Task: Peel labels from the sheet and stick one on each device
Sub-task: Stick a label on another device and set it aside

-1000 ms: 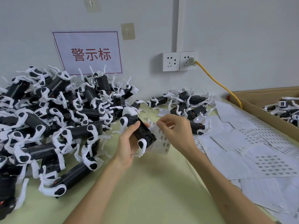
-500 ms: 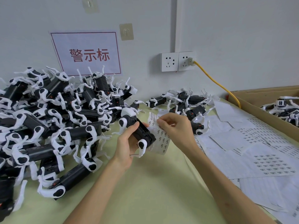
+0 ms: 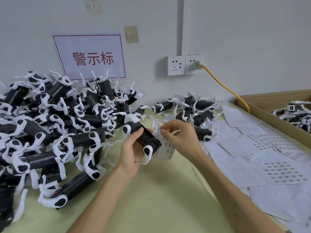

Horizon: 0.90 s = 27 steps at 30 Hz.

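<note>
While device [image 3: 146, 137] is gripped by left hand [image 3: 132, 154] | label sheet [image 3: 168, 147] is pinched by right hand [image 3: 181, 139] | hands held together

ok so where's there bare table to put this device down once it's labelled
The bare green table nearest you is free, between the device pile on the left and the loose label sheets on the right. Crowded: the left pile, the small device cluster at the wall, and the sheets up to the cardboard box.
</note>
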### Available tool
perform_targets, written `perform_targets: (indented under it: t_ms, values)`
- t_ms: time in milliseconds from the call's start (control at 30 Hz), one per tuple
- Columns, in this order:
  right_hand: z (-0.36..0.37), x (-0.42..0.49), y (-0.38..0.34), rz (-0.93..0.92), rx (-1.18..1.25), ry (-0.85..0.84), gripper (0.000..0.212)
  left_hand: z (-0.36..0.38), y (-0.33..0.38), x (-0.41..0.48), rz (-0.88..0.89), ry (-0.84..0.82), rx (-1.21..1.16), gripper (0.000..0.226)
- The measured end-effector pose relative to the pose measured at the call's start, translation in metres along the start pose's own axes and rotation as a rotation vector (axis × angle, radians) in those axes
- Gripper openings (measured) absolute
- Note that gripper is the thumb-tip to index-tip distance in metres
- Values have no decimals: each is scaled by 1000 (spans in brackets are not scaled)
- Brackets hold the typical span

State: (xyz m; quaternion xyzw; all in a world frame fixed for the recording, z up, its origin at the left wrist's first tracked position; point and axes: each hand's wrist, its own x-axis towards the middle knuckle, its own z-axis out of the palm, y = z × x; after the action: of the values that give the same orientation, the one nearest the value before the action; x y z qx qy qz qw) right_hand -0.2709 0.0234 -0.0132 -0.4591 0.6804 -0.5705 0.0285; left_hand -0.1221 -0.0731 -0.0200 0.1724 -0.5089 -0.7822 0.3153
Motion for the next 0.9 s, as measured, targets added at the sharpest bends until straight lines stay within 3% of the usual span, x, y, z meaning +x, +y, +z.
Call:
perform_targets:
  t_ms: [300,467,733,900]
  values:
    - [8,-4,4,-110,-209,-113,34,-1,4,4,1,41,-330,23]
    - [13,-6,6,-154,-263,-180,39,-5,4,5,-7,26,-413,27]
    - [11,-5,8,-138,-145,-56,33,-5,3,4,-1,-28,-343,50]
    - [9,-4,8,-164,-143,56,21,-2,5,3,-15,10,-392,29]
